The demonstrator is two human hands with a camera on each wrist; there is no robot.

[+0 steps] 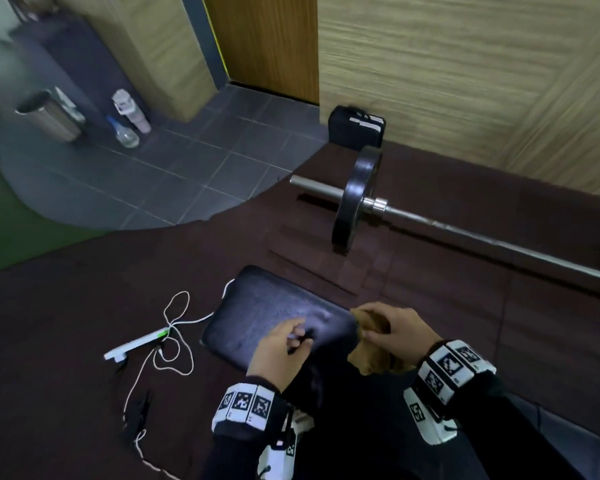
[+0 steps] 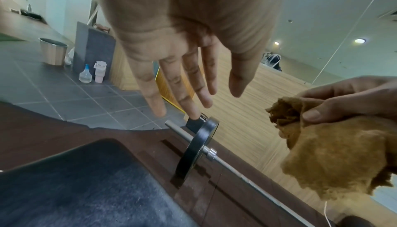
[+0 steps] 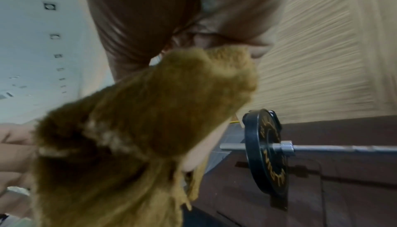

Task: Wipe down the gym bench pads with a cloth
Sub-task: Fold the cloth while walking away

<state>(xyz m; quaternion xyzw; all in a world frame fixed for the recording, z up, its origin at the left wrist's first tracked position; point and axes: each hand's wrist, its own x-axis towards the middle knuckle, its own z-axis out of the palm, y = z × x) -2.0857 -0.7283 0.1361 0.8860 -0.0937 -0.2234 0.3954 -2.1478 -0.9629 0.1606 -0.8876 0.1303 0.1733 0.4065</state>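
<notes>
Cloth, one, mustard-brown and bunched, is in my right hand: thumb and curled fingers pinch its upper end, and the loose remainder hangs below my grip. Its long axis runs roughly from my fingertips down toward my wrist; the crumpled open end points toward my left hand.

My left hand holds nothing. The left wrist view shows its four fingers and thumb straight and slightly spread, pointing away from me. It hovers above the near part of the bench pad; contact with the pad cannot be confirmed. A gap separates my left fingertips from the cloth.

Bench pad, one in clear view: black, rounded corners, lying directly beneath and ahead of my left fingers. Its long axis runs from my body away and slightly leftward, the far end beyond my left fingertips. Faint smear marks show on the surface just ahead of those fingertips. The cloth hangs above the pad's right edge, not on it.

Barbell, one, lies on the dark floor mat beyond my right fingers, with one black weight plate upright on it. One black bag stands against the wall past the plate.

Left of my left fingers: one white power strip and a looped white cable. Far beyond them on the tiles: one metal bin, one spray bottle, one pink bottle.
</notes>
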